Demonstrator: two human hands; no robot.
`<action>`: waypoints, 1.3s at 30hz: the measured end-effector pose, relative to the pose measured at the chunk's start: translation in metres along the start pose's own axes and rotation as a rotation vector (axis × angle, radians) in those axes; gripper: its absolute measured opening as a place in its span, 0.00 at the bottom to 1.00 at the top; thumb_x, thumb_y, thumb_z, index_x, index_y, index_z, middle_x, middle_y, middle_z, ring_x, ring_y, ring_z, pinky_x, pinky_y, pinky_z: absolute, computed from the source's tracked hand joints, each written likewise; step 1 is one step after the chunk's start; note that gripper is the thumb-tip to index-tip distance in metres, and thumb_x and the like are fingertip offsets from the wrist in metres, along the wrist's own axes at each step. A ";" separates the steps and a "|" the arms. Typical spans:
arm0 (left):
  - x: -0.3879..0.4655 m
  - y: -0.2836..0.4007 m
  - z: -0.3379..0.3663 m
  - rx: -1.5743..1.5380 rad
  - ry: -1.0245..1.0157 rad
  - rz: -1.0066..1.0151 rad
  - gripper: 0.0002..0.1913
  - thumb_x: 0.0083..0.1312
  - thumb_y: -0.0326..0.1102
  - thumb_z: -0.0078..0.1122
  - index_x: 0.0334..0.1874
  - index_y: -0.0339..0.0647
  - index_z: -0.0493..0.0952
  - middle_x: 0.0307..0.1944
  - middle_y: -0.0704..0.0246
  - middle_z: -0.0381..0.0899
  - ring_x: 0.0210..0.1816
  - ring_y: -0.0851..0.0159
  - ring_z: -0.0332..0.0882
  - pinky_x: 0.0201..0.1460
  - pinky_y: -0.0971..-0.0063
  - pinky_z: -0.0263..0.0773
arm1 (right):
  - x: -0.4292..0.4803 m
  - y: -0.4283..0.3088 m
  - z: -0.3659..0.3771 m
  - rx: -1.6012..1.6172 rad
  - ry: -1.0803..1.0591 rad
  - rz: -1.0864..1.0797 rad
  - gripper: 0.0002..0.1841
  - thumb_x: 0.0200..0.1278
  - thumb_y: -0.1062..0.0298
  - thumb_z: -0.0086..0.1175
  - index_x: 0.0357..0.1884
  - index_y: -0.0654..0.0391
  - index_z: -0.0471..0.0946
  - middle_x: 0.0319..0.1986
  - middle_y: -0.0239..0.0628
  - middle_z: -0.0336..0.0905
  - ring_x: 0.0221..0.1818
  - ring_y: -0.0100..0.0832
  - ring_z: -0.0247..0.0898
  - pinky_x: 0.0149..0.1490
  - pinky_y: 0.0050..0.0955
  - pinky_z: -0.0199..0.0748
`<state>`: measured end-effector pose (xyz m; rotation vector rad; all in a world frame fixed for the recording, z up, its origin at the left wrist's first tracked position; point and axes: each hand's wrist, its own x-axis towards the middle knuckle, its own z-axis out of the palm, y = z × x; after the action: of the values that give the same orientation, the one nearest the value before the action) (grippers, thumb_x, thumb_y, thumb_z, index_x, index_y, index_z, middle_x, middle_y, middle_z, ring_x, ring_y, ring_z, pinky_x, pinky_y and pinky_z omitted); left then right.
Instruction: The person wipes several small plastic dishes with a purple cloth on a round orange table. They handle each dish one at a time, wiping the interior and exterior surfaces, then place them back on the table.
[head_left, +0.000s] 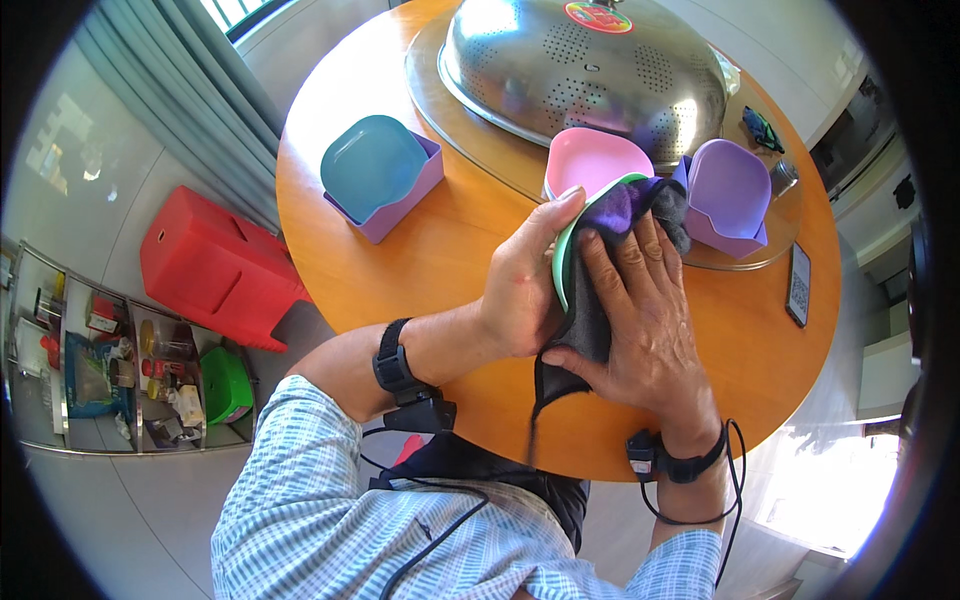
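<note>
My left hand grips the rim of a light green plastic dish, tilted up above the table. Against the dish's face, my right hand presses a dark grey cloth with its fingers spread over it. The cloth hides most of the dish, and one corner hangs down. Just beyond my hands stands a pink plastic dish. To the right, purple dishes rest in a purple holder. On the left, a teal dish sits in another purple holder.
A large perforated metal dome cover stands on a turntable at the back of the round wooden table. A phone and a small glass jar lie right. Left are a red plastic stool and a loaded shelf rack.
</note>
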<state>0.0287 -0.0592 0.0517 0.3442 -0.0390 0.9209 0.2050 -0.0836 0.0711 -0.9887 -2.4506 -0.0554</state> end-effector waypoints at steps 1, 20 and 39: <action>0.000 0.001 0.002 0.077 0.022 0.052 0.32 0.82 0.58 0.46 0.71 0.36 0.74 0.66 0.60 0.81 0.67 0.58 0.79 0.76 0.62 0.69 | 0.000 -0.001 0.003 -0.007 0.017 0.015 0.53 0.60 0.30 0.66 0.77 0.62 0.69 0.73 0.66 0.64 0.76 0.74 0.57 0.79 0.68 0.51; -0.008 0.000 0.003 0.159 0.021 0.014 0.29 0.81 0.58 0.46 0.65 0.38 0.76 0.57 0.60 0.84 0.58 0.59 0.83 0.68 0.63 0.75 | -0.010 0.000 0.000 0.252 -0.047 -0.181 0.61 0.65 0.16 0.45 0.77 0.70 0.65 0.74 0.62 0.67 0.80 0.69 0.54 0.81 0.64 0.49; -0.001 -0.013 0.010 0.678 -0.107 0.207 0.41 0.83 0.51 0.43 0.88 0.37 0.41 0.81 0.59 0.55 0.80 0.59 0.58 0.83 0.63 0.51 | -0.016 -0.004 0.027 0.109 0.167 0.120 0.37 0.73 0.63 0.49 0.79 0.76 0.60 0.78 0.71 0.55 0.82 0.76 0.42 0.81 0.69 0.41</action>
<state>0.0396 -0.0701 0.0569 1.0338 0.1468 1.1055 0.2003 -0.0911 0.0409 -1.0375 -2.2152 0.0345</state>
